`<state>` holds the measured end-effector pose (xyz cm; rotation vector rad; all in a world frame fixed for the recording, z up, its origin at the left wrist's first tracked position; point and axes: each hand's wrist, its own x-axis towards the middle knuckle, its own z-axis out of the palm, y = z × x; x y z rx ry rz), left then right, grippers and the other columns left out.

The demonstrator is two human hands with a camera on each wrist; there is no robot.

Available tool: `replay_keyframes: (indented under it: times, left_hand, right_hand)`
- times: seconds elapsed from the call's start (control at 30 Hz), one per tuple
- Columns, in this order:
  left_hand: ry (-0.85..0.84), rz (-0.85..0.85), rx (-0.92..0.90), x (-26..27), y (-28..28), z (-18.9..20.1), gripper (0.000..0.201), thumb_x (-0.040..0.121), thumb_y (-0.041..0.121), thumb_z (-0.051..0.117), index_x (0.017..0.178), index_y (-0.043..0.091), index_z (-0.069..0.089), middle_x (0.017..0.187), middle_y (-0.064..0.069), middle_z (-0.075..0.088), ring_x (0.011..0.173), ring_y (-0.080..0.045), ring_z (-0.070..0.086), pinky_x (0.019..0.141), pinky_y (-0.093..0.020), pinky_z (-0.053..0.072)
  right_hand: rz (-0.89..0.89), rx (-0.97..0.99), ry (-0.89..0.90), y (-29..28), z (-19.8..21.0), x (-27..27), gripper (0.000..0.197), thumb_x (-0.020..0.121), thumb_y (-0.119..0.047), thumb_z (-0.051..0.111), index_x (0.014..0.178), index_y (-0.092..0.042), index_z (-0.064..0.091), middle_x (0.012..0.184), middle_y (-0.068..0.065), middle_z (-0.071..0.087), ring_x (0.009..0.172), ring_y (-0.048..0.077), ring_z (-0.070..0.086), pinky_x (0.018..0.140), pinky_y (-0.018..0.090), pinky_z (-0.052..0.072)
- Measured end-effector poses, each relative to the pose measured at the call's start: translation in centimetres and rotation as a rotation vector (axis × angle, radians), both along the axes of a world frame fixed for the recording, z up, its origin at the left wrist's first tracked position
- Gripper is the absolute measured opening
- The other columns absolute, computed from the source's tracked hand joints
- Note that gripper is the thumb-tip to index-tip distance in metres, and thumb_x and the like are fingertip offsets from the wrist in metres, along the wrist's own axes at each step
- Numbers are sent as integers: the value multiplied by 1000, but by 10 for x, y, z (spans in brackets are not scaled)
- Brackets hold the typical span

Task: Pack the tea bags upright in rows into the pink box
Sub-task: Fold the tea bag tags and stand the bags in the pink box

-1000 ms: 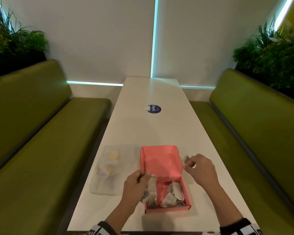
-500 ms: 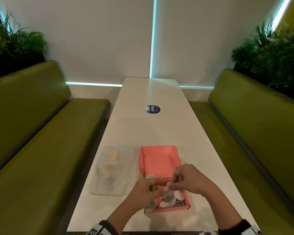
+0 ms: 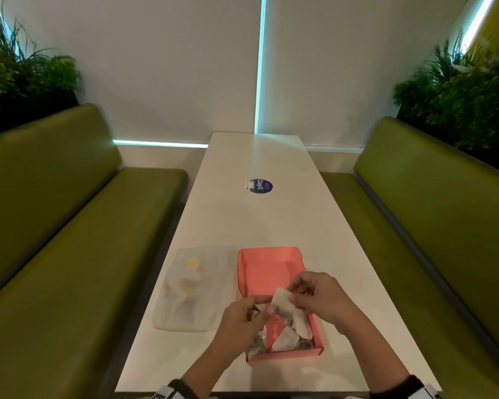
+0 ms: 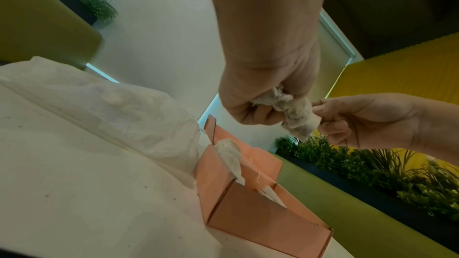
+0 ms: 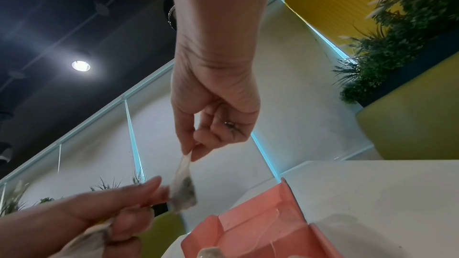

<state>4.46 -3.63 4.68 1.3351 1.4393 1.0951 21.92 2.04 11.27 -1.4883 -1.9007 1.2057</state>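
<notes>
The pink box (image 3: 271,269) lies open on the white table (image 3: 257,220), and several tea bags (image 3: 288,335) stand or lean loosely in its near end. Just above them, both hands meet over the box. My left hand (image 3: 264,306) grips a crumpled bunch of tea bags (image 4: 280,101) in its curled fingers. My right hand (image 3: 294,295) pinches the top edge of one white tea bag (image 3: 281,300) between thumb and forefinger. That tea bag (image 5: 183,187) hangs from my right hand (image 5: 192,151), and its lower end touches my left hand's fingertips (image 5: 156,183).
A clear plastic bag (image 3: 190,289) with more tea bags lies left of the box, touching it. A round blue sticker (image 3: 261,186) sits mid-table. Green benches (image 3: 55,240) flank the table on both sides, with plants behind them.
My right hand was apart at the box's right side; it has come left to meet my left hand over the box. It now pinches a tea bag held between both hands.
</notes>
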Motion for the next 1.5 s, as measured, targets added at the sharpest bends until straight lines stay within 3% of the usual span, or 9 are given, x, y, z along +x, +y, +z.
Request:
replay_keyframes:
  times: [0.2,0.47,0.67,0.83,0.97,1.1,1.23,1.4,1.5]
  left_hand:
    - [50,78,96,1,-1,-4,15,75,34,76,84,30,64,59,18,57,51,-2,50,57,-19,45]
    - [210,-28,147,-4,4,-7,14,89,36,59,80,34,70,52,16,55,53,-4,50,55,-22,41]
    - [248,-114,82,-12,10,-8,19,90,30,60,77,21,70,50,17,52,48,-2,47,54,-23,40]
    - [352,-44,-16,-17,12,-11,23,85,37,65,108,34,61,81,16,60,64,0,56,56,-10,43]
    - [691,-120,-125,-22,14,-17,47,83,32,64,122,33,38,85,10,59,73,-9,58,60,-16,42]
    - [770,-198,-201,-15,13,-26,65,75,33,71,122,28,27,89,6,61,74,-11,59,56,-16,41]
    - [834,-151,-218,-9,15,-26,68,75,24,70,126,27,24,86,6,58,72,-10,57,56,-16,43]
    - [894,-92,-208,-4,15,-29,61,79,19,63,126,26,25,92,1,63,75,-14,60,62,-22,46]
    - [863,-56,-221,-4,16,-31,54,83,18,60,125,24,26,89,0,63,72,-14,59,60,-22,46]
  right_hand:
    - [-95,14,77,-7,-7,-13,10,77,1,67,84,-8,66,63,1,62,45,-1,55,50,15,44]
    - [-54,-68,165,-9,-13,-18,20,79,-5,69,94,-18,65,76,3,70,69,15,67,75,35,55]
    - [201,-56,-68,-8,-27,-13,17,74,-14,76,83,-19,62,79,-6,60,67,6,53,63,19,48]
    - [161,-90,-96,-10,-48,-15,12,76,-16,75,83,-20,66,72,-3,61,50,-1,52,53,14,47]
    - [169,-89,-178,-14,-70,-18,16,75,-15,76,83,-13,63,78,-3,56,68,12,57,66,26,54]
    - [168,-39,-251,-14,-87,-25,9,78,-5,69,83,-9,63,85,1,53,76,14,54,69,28,55]
    - [150,26,-311,-16,-97,-28,35,82,-3,58,61,-26,40,72,-9,42,65,5,43,64,25,45]
    - [118,-3,-194,-21,-105,-30,10,83,-14,64,93,-16,62,87,-5,56,80,6,50,68,13,39]
    - [129,-4,-139,-22,-105,-28,21,81,-13,66,78,-32,56,78,-15,54,76,0,50,67,9,37]
